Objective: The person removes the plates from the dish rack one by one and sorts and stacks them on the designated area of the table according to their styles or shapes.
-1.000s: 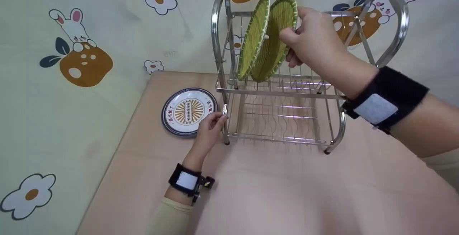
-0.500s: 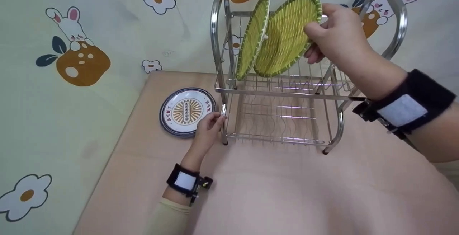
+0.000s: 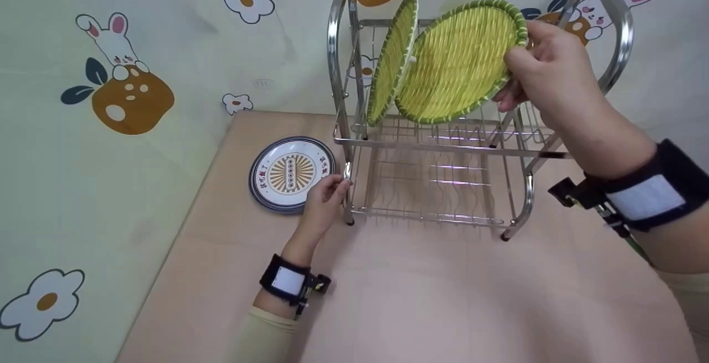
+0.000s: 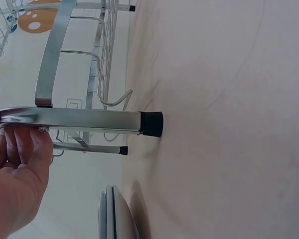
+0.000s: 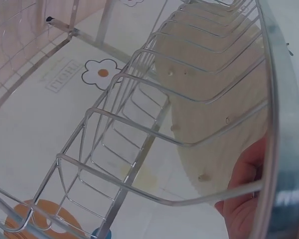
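My right hand (image 3: 554, 69) pinches the right edge of a round yellow-green woven tray (image 3: 460, 64), which is tilted with its broad face toward me over the upper tier of a chrome dish rack (image 3: 432, 146). Pale and partly behind the wires, the tray (image 5: 214, 114) also shows in the right wrist view beside the right hand (image 5: 244, 194). A second woven tray (image 3: 392, 64) stands on edge in the rack's left end. Lower left, my left hand (image 3: 324, 202) grips the rack's front left upright; in the left wrist view its fingers (image 4: 25, 144) curl at that post (image 4: 89, 118).
Several white plates with dark blue rims (image 3: 277, 197) are stacked on the table (image 3: 421, 291), left of the rack. The lower wire tier (image 3: 432, 185) sits under the upper one. A wall covering with rabbits and flowers (image 3: 183, 47) lies behind.
My right hand has moved right, drawing the tray away from the second one and turning its face toward me. The left hand stays on the upright.
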Demonstrator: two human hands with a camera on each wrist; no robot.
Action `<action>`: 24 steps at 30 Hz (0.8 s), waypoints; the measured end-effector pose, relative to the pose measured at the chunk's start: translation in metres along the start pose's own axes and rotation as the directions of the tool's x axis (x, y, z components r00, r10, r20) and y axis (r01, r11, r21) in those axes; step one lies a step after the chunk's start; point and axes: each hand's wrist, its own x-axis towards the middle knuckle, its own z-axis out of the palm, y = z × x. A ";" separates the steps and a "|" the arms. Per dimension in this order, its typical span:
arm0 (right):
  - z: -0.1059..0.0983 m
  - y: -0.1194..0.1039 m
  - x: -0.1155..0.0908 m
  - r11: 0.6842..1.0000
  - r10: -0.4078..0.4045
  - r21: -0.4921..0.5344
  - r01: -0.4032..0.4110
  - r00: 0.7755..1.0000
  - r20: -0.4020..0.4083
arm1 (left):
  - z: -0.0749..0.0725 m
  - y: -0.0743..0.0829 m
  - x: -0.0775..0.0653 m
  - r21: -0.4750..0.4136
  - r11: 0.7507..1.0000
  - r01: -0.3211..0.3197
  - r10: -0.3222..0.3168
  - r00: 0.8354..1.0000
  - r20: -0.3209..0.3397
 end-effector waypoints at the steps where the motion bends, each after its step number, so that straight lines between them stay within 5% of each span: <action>1: -0.001 0.001 -0.001 0.999 -0.006 0.046 0.006 1.000 0.000 | 0.000 0.000 0.000 -0.003 1.000 0.000 0.000 1.000 0.003; 8: -0.013 0.003 -0.011 0.971 0.025 0.238 -0.013 0.999 -0.047 | 0.001 -0.001 -0.001 -0.008 1.000 -0.004 0.004 1.000 0.010; 24: -0.036 0.017 -0.034 0.920 -0.076 0.354 0.171 0.961 -0.265 | 0.000 0.001 -0.002 0.006 1.000 -0.015 0.015 1.000 -0.014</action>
